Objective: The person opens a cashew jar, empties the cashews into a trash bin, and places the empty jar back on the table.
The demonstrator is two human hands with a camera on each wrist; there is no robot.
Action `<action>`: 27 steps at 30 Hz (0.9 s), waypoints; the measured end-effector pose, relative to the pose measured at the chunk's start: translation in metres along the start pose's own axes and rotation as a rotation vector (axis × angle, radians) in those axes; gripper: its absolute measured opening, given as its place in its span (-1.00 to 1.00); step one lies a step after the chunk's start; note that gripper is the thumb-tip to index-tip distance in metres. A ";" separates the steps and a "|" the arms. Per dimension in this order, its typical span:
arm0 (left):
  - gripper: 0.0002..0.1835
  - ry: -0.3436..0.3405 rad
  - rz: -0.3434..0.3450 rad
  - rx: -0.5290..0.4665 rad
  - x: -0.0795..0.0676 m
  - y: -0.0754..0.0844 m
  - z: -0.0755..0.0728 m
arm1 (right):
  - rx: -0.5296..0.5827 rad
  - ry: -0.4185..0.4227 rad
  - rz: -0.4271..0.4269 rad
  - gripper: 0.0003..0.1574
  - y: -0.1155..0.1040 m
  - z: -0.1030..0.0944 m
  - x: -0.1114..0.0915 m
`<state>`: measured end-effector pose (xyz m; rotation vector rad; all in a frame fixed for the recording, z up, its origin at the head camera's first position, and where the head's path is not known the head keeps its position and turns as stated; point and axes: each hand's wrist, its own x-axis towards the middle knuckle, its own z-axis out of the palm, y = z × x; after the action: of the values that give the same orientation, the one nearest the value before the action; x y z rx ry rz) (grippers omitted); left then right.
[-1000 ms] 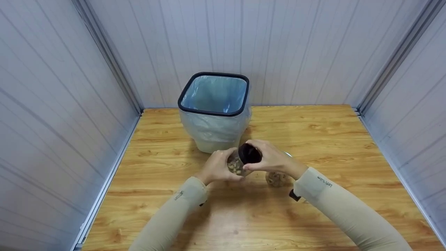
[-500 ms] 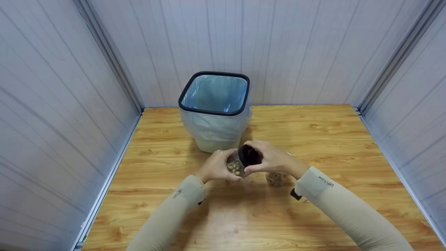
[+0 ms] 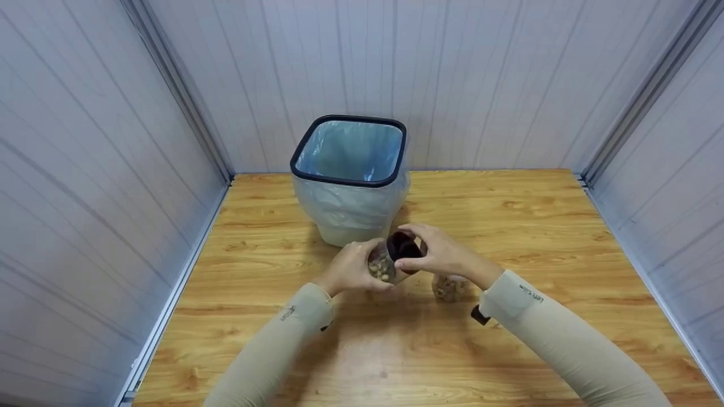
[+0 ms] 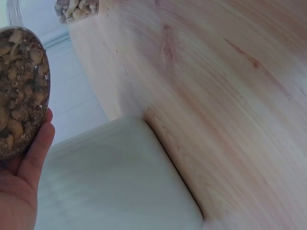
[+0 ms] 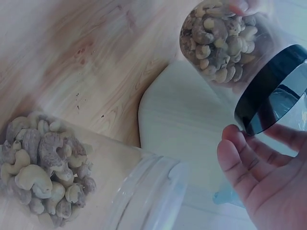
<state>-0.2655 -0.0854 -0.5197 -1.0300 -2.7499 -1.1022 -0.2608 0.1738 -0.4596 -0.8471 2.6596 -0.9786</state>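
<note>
My left hand (image 3: 353, 268) grips a clear jar (image 5: 225, 40) of cashews, tilted above the table. In the left wrist view the nuts and dark crumbs show through its base (image 4: 21, 91). A black screw lid (image 3: 404, 252) sits on the jar's mouth, facing up and right. Around that lid curl the thumb and fingers of my right hand (image 3: 444, 255); the right wrist view shows its fingertips at the lid's rim. A second clear jar (image 5: 48, 172) of cashews, uncovered, stands on the table just below my right wrist, partly hidden in the head view.
Behind my hands stands a waste bin (image 3: 353, 212) with a black rim (image 3: 342, 181) and a translucent bag liner. It is close to the held jar. White panel walls (image 3: 464, 85) enclose the wooden table (image 3: 509, 209) on the back and sides.
My right thumb and fingers have shifted their hold around the black lid. The left hand and jar have barely moved, and the second jar stays where it was.
</note>
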 end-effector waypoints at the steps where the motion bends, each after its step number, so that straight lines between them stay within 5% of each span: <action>1: -0.12 0.002 -0.002 0.003 0.000 0.000 0.000 | 0.005 0.004 0.017 0.09 0.000 0.000 0.000; 8: -0.09 0.006 -0.018 0.027 0.000 -0.003 0.001 | 0.030 0.010 0.079 -0.13 -0.001 0.001 0.002; 17: -0.09 0.000 -0.011 0.032 -0.001 -0.003 0.001 | 0.113 -0.030 0.084 -0.13 0.000 0.000 0.003; 27: -0.01 -0.041 -0.031 0.026 -0.003 -0.004 -0.002 | 0.073 -0.033 0.008 -0.16 -0.002 0.002 0.003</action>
<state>-0.2661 -0.0904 -0.5219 -1.0214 -2.8136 -1.0574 -0.2622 0.1698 -0.4596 -0.8300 2.5806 -1.0429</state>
